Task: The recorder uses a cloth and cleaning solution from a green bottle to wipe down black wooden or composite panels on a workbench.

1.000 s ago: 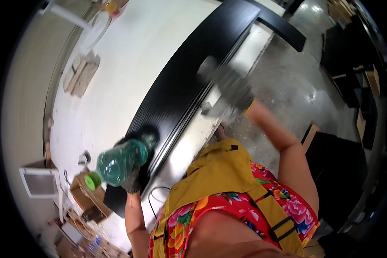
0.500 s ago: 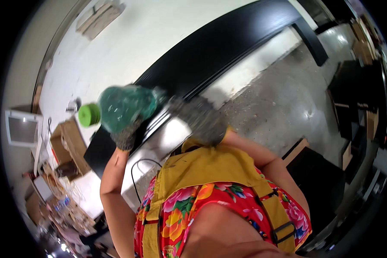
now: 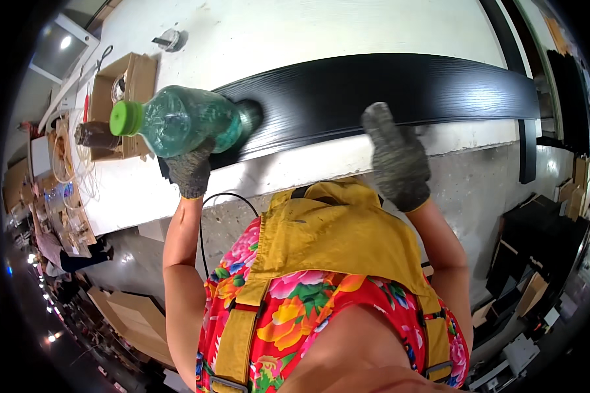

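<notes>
My left hand point(image 3: 190, 171), in a grey-black knit glove, is closed round a green plastic bottle point(image 3: 193, 121) with a bright green cap. The bottle is tilted onto its side, cap toward the left, above the left end of a long black wood-grain panel point(image 3: 347, 88). My right hand point(image 3: 400, 164), gloved alike, is at the panel's near edge. One of its digits stretches out over the black surface; the other fingers are slightly blurred. No object shows in it.
The panel lies on a white worktable point(image 3: 255, 33). A cardboard box point(image 3: 141, 75) with a dark roll beside it stands on the left. Another black strip point(image 3: 526, 150) juts past the table's near edge at right. A black cable point(image 3: 202, 236) hangs by my waist.
My view has turned, so the panel lies more level. My right hand has moved rightward, away from the bottle's base. The bottle stays in my left hand.
</notes>
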Action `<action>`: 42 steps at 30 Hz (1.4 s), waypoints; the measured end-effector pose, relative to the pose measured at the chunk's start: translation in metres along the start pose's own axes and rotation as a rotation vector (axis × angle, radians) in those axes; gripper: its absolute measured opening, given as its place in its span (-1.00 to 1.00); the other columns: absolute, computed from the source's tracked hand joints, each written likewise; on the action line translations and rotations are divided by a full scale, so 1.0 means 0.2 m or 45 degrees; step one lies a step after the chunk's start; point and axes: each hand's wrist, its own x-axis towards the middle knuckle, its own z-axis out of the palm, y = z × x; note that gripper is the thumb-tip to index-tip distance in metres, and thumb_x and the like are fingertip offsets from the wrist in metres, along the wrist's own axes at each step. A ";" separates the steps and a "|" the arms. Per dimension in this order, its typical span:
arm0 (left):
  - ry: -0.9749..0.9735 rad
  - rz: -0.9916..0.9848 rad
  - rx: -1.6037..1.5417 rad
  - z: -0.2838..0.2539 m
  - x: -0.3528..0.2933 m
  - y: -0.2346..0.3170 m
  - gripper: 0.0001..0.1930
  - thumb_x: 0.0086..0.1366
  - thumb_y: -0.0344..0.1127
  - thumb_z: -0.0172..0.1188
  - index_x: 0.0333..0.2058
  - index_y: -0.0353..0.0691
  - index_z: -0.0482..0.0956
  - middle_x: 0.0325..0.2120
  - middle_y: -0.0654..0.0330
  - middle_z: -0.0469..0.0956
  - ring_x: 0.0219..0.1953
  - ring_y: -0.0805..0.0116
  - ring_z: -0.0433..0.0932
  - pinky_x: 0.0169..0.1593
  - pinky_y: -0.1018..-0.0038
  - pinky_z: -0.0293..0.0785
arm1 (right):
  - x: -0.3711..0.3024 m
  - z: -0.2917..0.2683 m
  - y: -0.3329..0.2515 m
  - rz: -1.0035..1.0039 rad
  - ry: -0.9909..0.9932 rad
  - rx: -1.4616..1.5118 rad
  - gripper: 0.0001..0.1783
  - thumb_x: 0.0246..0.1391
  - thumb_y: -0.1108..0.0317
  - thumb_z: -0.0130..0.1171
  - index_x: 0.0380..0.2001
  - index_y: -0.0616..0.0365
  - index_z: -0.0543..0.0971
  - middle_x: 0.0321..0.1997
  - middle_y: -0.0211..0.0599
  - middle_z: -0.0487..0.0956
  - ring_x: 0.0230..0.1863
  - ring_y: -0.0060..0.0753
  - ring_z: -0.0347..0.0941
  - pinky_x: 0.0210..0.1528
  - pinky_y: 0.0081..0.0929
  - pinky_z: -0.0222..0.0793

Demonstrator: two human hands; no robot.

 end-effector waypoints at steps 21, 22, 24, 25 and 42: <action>0.913 -0.182 -0.226 -0.27 -0.34 -0.75 -0.68 0.11 -0.70 0.11 -0.19 -0.33 0.70 -0.22 -0.01 0.67 -0.17 0.12 0.63 -0.03 0.27 0.56 | 0.22 -0.12 -0.39 -0.300 0.115 0.548 -0.25 0.02 0.48 0.08 0.36 0.02 0.29 0.48 -0.36 0.23 0.34 -0.43 0.27 0.08 -0.35 0.33; 0.932 -0.224 -0.222 -0.19 -0.40 -0.68 -0.68 0.11 -0.70 0.11 -0.19 -0.33 0.70 -0.22 -0.01 0.67 -0.17 0.12 0.63 -0.03 0.27 0.56 | 0.13 -0.07 -0.21 -0.232 0.047 0.430 -0.26 0.04 0.48 0.09 0.36 0.01 0.29 0.46 -0.37 0.24 0.42 -0.44 0.20 0.09 -0.37 0.34; 0.919 -0.338 -0.394 -0.19 -0.39 -0.67 -0.76 0.16 -0.64 0.20 -0.21 -0.31 0.71 -0.17 -0.04 0.66 -0.14 0.13 0.63 -0.03 0.27 0.56 | 0.03 -0.06 -0.05 0.013 0.170 0.890 -0.26 0.04 0.48 0.11 0.36 0.01 0.30 0.42 -0.35 0.31 0.04 -0.34 0.49 -0.07 -0.37 0.44; 0.920 -0.352 -0.379 -0.19 -0.42 -0.69 -0.76 0.16 -0.64 0.20 -0.21 -0.31 0.71 -0.17 -0.04 0.66 -0.14 0.13 0.63 -0.03 0.27 0.56 | 0.06 -0.16 -0.03 -0.105 0.141 0.471 -0.26 0.01 0.48 0.13 0.34 0.02 0.32 0.41 -0.33 0.33 -0.06 -0.30 0.48 -0.10 -0.39 0.45; 0.880 -1.004 -0.607 0.15 -0.56 -0.92 -0.24 -0.17 -0.24 0.65 0.04 -0.31 0.50 -0.09 0.08 0.62 -0.07 0.23 0.57 0.09 0.32 0.47 | 0.62 -0.28 -0.51 -0.687 0.189 0.892 -0.55 0.10 0.51 0.12 0.10 0.02 0.54 0.18 -0.39 0.55 0.19 -0.33 0.47 0.18 -0.40 0.33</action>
